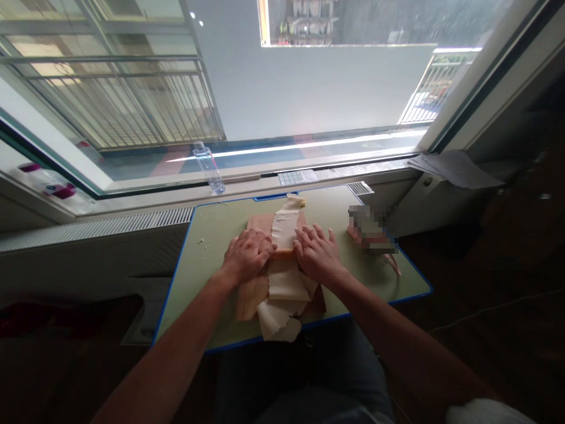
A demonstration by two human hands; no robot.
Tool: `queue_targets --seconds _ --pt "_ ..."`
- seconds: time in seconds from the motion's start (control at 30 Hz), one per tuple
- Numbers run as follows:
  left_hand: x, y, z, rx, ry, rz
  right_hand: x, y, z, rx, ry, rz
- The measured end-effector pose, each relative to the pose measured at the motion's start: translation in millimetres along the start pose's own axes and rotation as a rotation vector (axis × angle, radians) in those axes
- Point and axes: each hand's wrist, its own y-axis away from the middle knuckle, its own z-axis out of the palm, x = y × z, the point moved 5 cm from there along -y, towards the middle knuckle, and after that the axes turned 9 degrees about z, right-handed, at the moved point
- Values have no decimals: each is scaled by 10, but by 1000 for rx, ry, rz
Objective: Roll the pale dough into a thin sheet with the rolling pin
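Note:
A long pale strip of rolled dough [288,280] runs lengthwise over a wooden board [251,297]. Its near end folds over and hangs past the table's front edge. Across the strip lies a wooden rolling pin [283,254], its middle showing between my hands. My left hand [249,253] is curled over the pin's left end, with the thumb toward the dough. Over the right end rests my right hand [318,250], palm down on the pin with its fingers reaching forward. Both pin ends are hidden under my hands.
The green folding table [212,235] has a blue rim and a few crumbs at left. A blurred-out item [371,229] sits on its right side. Behind, a clear bottle [209,168] stands on the windowsill, with papers [459,168] farther right. My legs are under the table.

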Motion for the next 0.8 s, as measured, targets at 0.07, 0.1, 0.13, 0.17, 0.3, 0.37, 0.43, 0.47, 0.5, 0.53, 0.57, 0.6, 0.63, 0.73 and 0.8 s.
queue_targets --seconds 0.07,0.1,0.13,0.17,0.3,0.37,0.43,0.47,0.5,0.53,0.57,0.6,0.63,0.73,0.8 --pt "-47 -69 33 22 -68 -72 2 -32 34 0 16 30" --pt "-64 -110 52 26 -100 -91 3 -60 41 6 19 44" --pt "-79 -155 72 25 -126 -97 4 -95 44 12 20 52" --pt "-95 -204 92 18 -142 -94 3 -137 45 17 21 58" --pt "-205 -421 151 -35 -135 -61 13 -342 49 -2 17 77" --pt "-276 -535 170 -62 -113 -57 24 -451 57 -31 10 93" --pt "-346 -649 186 -81 -92 -71 30 -558 70 -64 3 103" --pt "-375 -706 189 -77 -84 -79 32 -613 77 -77 -1 108" --pt "-395 -762 185 -62 -80 -83 34 -668 84 -86 -5 113" --pt "-407 -816 174 -34 -80 -81 37 -725 91 -93 -10 117" --pt "-411 -867 155 5 -82 -73 41 -782 99 -98 -15 123" --pt "-408 -914 132 46 -87 -64 47 -838 105 -99 -22 130" --pt "-404 -954 107 83 -93 -57 54 -891 110 -99 -28 136" --pt "-396 -1031 57 132 -116 -66 75 -1012 123 -104 -38 147" --pt "-399 -1035 52 126 -136 -78 84 -1034 125 -116 -36 148"
